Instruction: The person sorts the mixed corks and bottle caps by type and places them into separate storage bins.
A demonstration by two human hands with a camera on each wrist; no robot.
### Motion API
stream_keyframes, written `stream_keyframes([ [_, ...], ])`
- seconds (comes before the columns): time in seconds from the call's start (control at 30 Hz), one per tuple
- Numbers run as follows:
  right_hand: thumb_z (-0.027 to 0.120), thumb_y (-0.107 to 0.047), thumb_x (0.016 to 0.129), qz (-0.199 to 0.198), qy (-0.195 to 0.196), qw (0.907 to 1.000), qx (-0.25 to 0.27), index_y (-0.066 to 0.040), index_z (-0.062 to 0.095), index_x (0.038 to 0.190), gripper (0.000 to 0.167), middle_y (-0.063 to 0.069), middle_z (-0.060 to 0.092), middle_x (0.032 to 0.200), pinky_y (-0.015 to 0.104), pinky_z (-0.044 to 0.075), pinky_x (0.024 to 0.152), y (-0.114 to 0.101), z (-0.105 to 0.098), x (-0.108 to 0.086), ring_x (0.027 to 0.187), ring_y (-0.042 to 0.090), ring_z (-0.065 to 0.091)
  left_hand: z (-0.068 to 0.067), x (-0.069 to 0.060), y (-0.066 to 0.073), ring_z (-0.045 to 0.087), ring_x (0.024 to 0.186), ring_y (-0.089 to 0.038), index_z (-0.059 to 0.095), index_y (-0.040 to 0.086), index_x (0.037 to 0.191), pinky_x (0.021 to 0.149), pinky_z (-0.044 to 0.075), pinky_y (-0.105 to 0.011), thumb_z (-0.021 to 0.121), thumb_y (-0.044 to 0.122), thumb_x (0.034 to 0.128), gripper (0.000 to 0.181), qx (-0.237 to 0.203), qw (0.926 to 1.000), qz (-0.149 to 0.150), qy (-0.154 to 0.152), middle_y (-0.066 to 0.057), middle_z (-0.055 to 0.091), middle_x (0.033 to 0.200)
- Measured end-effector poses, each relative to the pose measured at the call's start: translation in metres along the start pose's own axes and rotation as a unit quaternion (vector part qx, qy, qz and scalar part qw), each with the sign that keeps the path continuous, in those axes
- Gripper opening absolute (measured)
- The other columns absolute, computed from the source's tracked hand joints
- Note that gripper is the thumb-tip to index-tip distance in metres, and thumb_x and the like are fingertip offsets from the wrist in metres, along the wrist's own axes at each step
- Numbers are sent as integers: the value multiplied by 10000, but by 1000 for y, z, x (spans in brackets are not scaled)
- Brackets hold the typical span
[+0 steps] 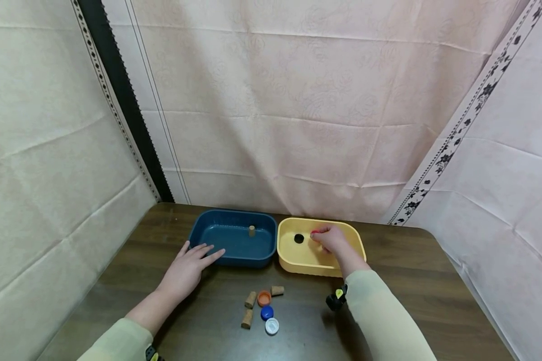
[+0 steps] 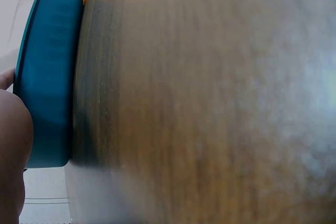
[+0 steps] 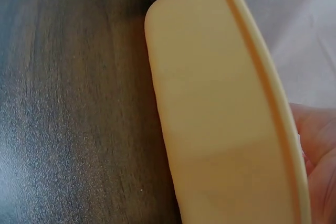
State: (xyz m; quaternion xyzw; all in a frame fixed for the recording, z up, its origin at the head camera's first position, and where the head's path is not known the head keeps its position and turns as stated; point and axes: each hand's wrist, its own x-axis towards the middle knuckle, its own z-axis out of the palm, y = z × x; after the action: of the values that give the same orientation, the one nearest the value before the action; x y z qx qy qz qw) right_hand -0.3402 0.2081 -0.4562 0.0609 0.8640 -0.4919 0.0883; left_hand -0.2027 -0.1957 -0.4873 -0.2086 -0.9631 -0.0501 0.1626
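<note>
In the head view my right hand [image 1: 333, 237] reaches into the yellow tray [image 1: 293, 264] and pinches a red cap [image 1: 315, 232] above its floor. A black cap [image 1: 299, 238] lies inside that tray, left of the hand. My left hand [image 1: 190, 265] has its fingers spread over the near left rim of the blue tray [image 1: 235, 215], holding nothing. One cork [image 1: 251, 230] is in the blue tray. The right wrist view shows the yellow tray's wall [image 3: 210, 98] hiding most of the right hand [image 3: 319, 145].
In front of the trays lie an orange cap [image 1: 264, 298], a blue cap [image 1: 267, 313], a white cap [image 1: 272, 326] and three corks, one cork [image 1: 277, 291] at the right. The wooden table [image 1: 406, 281] meets hanging cloth [image 1: 271, 125] at the back and sides.
</note>
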Motion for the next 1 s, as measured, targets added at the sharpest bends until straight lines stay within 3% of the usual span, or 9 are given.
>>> stream_keyframes([
  [0.2, 741, -192, 871, 55, 49, 9993, -363, -28, 635, 1005, 237, 46, 582, 763, 266, 416, 462, 4, 2, 7, 435, 106, 417, -1, 0, 1, 524, 1292, -325, 525, 302, 1453, 1133, 237, -638, 588, -161, 845, 767, -15, 10000, -21, 2, -81, 591, 1381],
  [0.63, 762, -189, 847, -120, 354, 9920, -1202, -29, 629, 942, 228, 75, 639, 842, 257, 432, 600, 7, 3, -1, 716, 194, 532, 2, 0, 1, 523, 1294, -321, 537, 304, 1444, 1133, 231, -642, 585, -159, 850, 755, -71, 9999, -89, 18, -75, 595, 1379],
  [1.0, 775, -213, 845, -123, 394, 9902, -1333, -33, 595, 918, 265, 75, 626, 826, 260, 443, 589, 1, 2, -7, 700, 193, 535, -1, -1, 1, 518, 1298, -324, 522, 309, 1454, 1141, 223, -633, 589, -151, 850, 762, -12, 10000, -74, -36, -81, 589, 1385],
])
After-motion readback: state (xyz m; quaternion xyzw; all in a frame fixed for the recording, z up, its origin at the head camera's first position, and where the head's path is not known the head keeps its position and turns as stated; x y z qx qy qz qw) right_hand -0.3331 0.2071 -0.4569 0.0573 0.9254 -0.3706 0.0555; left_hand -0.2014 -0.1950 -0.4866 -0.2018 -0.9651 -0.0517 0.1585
